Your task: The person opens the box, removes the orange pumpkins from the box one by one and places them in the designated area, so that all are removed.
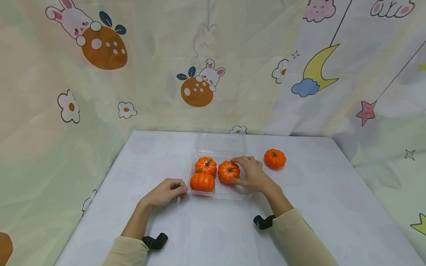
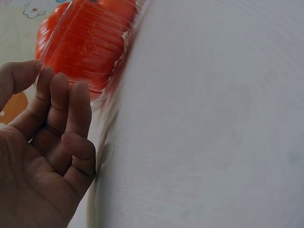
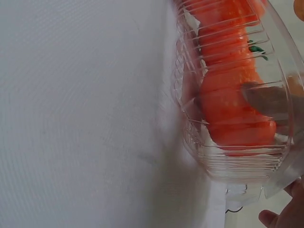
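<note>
A clear plastic clamshell box (image 1: 233,192) lies on the table, its lid (image 1: 221,144) folded back behind it. In its left part are two small orange pumpkins, one behind (image 1: 205,165) and one in front (image 1: 202,182). My right hand (image 1: 251,173) reaches into the box and holds a third pumpkin (image 1: 228,171) between thumb and fingers. Through the clear wall, the right wrist view shows a fingertip (image 3: 263,97) against this pumpkin (image 3: 235,111). At the front left corner, my left hand (image 1: 168,192) pinches the box's rim with thumb and index finger (image 2: 42,78).
Another orange pumpkin (image 1: 274,159) with a green stem sits on the table right of the box, beyond my right hand. A pale cloth covers the table (image 1: 213,236). Behind it hangs a printed curtain (image 1: 156,74). Each wrist wears a black camera (image 1: 155,241).
</note>
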Motion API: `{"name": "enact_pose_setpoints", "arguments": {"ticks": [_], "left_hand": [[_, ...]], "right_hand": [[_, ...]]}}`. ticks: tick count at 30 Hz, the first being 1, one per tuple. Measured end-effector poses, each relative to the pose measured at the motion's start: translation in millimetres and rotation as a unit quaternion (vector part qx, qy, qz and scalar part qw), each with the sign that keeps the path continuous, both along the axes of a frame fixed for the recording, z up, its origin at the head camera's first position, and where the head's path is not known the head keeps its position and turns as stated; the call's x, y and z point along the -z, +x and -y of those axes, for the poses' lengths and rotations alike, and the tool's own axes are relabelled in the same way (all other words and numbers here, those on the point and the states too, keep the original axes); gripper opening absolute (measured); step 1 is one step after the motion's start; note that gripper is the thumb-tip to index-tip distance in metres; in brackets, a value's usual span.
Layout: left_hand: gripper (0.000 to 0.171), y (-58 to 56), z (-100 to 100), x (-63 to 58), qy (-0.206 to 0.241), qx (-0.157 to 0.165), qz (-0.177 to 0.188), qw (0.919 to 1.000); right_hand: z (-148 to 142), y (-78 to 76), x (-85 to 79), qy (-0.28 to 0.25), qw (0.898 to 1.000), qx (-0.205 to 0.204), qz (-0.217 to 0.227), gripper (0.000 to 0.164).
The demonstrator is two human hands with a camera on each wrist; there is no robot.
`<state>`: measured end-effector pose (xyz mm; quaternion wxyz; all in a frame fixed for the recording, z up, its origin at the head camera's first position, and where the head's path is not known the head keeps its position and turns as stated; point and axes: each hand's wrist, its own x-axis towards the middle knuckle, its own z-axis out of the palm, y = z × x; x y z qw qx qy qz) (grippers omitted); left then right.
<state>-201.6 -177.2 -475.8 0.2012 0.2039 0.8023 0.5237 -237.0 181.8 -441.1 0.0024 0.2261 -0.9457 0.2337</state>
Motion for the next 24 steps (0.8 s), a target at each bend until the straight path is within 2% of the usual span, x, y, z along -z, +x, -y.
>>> {"name": "enact_pose_setpoints", "arguments": {"ticks": [6,14,24], "left_hand": [[0.029,-0.6,-0.3,0.1,0.001,0.001,0.0,1.0],[0.027,-0.3,1.9,1.6,-0.005,0.001,0.0,1.0],[0.029,-0.4,-0.1,-0.2,-0.001,0.004,0.003,1.0]], "right_hand": [[1.1,0.7,1.7,-0.016,1.0,-0.007,0.01,0.068],[1.9,3.5,2.1,-0.033,0.998,-0.044,0.009,0.067],[-0.6,7.1,0.2,-0.071,0.995,-0.061,-0.022,0.066]]}}
